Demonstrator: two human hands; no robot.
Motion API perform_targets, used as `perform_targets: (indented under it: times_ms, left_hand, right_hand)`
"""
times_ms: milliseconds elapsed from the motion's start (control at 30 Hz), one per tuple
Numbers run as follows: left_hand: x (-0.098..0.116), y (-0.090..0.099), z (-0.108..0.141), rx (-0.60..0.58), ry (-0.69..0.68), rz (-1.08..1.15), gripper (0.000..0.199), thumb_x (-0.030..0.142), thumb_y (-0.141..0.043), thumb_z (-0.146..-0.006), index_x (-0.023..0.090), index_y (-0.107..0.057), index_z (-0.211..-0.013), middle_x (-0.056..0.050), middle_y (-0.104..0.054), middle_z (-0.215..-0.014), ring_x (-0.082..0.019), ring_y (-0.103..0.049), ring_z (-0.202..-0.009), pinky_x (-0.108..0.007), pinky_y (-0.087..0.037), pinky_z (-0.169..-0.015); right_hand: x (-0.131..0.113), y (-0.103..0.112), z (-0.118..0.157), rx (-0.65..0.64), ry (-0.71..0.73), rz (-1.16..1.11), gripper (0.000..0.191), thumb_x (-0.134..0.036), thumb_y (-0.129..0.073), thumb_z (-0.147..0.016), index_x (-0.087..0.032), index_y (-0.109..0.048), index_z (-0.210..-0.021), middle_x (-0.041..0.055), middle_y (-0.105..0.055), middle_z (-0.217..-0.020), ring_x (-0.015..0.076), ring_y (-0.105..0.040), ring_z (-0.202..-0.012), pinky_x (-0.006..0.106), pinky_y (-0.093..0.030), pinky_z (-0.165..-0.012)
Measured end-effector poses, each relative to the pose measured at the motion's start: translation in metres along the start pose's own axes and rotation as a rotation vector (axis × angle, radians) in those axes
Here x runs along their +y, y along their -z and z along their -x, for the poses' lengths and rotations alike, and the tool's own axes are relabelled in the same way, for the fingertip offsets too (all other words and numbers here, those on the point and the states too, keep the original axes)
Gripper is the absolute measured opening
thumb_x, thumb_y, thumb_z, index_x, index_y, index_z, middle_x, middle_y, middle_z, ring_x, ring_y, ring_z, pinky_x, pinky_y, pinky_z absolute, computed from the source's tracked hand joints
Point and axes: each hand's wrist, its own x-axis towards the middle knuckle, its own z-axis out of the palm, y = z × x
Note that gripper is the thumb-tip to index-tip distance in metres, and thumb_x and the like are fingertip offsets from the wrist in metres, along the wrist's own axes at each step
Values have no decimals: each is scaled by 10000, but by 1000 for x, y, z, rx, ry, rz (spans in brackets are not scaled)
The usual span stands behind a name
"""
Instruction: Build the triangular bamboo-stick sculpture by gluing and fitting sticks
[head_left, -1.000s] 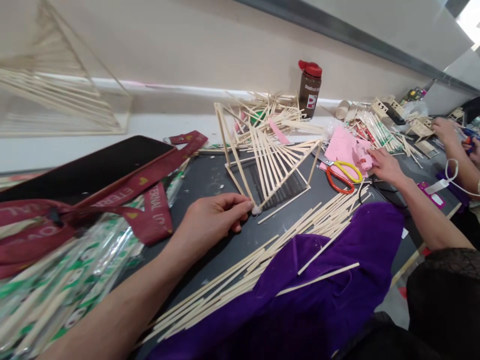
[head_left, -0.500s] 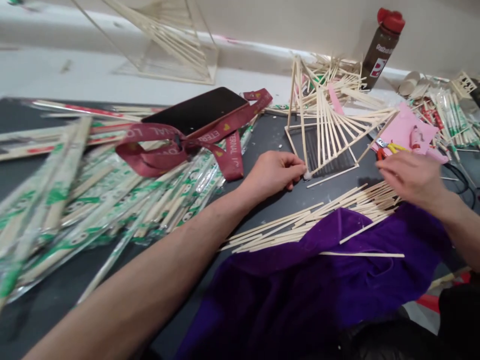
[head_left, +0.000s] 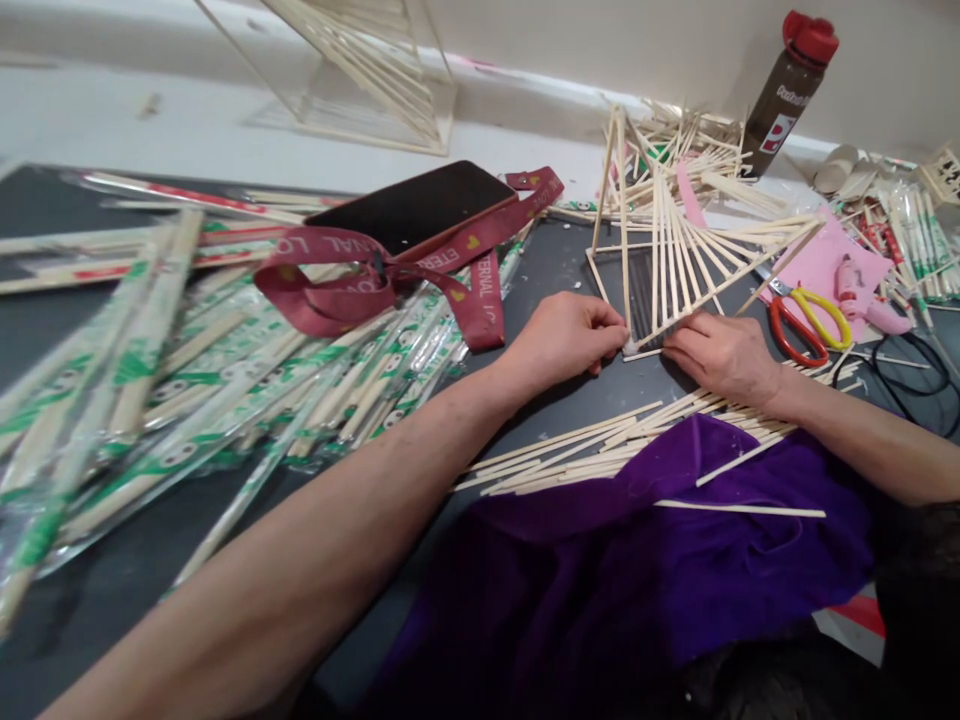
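A framework of thin wooden sticks (head_left: 679, 250) stands on the dark table, its sticks fanning out in a twisted surface. At its near left corner, my left hand (head_left: 574, 338) is closed, thumb and fingertips pinching the joint. My right hand (head_left: 724, 355) is at the near side of the framework, its fingers closed on a short wooden stick (head_left: 643, 354) along the base edge. The right fingers cover most of that stick. Loose wooden sticks (head_left: 577, 463) lie just in front of both hands.
Wrapped chopsticks (head_left: 300, 390) pile at left beneath a phone (head_left: 420, 205) and red lanyard (head_left: 322, 290). Scissors (head_left: 799, 335), a pink glue gun (head_left: 850, 285) and black cord (head_left: 900, 375) are right. A bottle (head_left: 787, 95) stands behind; purple cloth (head_left: 637, 590) is nearest me.
My right hand has moved left from beside the scissors to the framework's near edge and closed on the short stick, now against the corner. My left hand stays at the corner. The view shifted slightly.
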Motion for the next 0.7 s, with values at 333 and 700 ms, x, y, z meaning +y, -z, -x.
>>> perform_targets:
  times_ms: [333, 700]
  left_hand:
    - [-2, -1, -1, 5, -8, 4, 165, 263, -575, -730, 155, -637, -622, 15, -563, -455, -82, -502, -389, -190, -387, -443]
    - [0, 8, -3, -132, 113, 130, 119, 196, -568, -761, 130, -667, -765, 10, -588, -548, -82, -532, -417, -164, -361, -363]
  right_hand:
    - [1, 2, 0, 22, 23, 17, 337, -290, -415, -976, -181, -663, -776, 27, -640, -743, 124, -513, -657, 283, -274, -566]
    - [-1, 3, -1, 19, -15, 24, 348, -323, -416, -971, -174, -658, -770, 32, -649, -755, 122, -526, -642, 284, -274, -564]
